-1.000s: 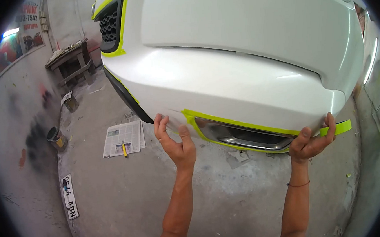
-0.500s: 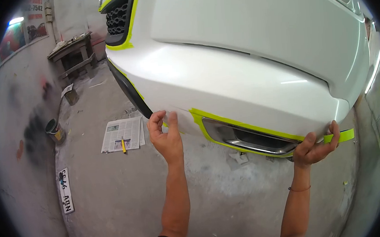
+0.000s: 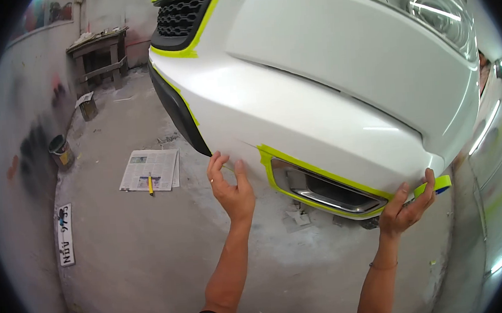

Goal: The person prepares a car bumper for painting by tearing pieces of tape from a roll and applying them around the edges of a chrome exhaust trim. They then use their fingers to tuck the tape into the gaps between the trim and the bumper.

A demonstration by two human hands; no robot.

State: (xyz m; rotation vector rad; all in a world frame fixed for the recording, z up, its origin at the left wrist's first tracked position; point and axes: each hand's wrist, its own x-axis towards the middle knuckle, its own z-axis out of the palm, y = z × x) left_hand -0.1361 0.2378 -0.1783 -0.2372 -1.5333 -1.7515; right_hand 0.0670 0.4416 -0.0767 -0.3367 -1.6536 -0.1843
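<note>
A white car bumper point(image 3: 319, 134) fills the upper middle, with yellow-green tape point(image 3: 322, 179) around its fog lamp recess point(image 3: 329, 189). My left hand point(image 3: 230, 187) is at the bumper's lower edge, near the end of the black trim point(image 3: 177, 112), its fingers apart and nothing visible in them. At the bumper's right corner is my right hand point(image 3: 406, 209), thumb and fingers apart against the edge. A yellow-green tape roll point(image 3: 442, 184) hangs around or behind its fingers; the exact hold is hidden.
Newspaper point(image 3: 141, 171) with a yellow cutter point(image 3: 150, 184) lies on the floor. Along the left wall are a licence plate point(image 3: 65, 234), a black bucket point(image 3: 61, 152) and a small can point(image 3: 87, 107). A wooden table point(image 3: 98, 51) stands at the back left.
The view has shifted, showing more headlight. My left hand's fingers have spread wider. The tape by my right hand now shows as a roll rather than a flat strip.
</note>
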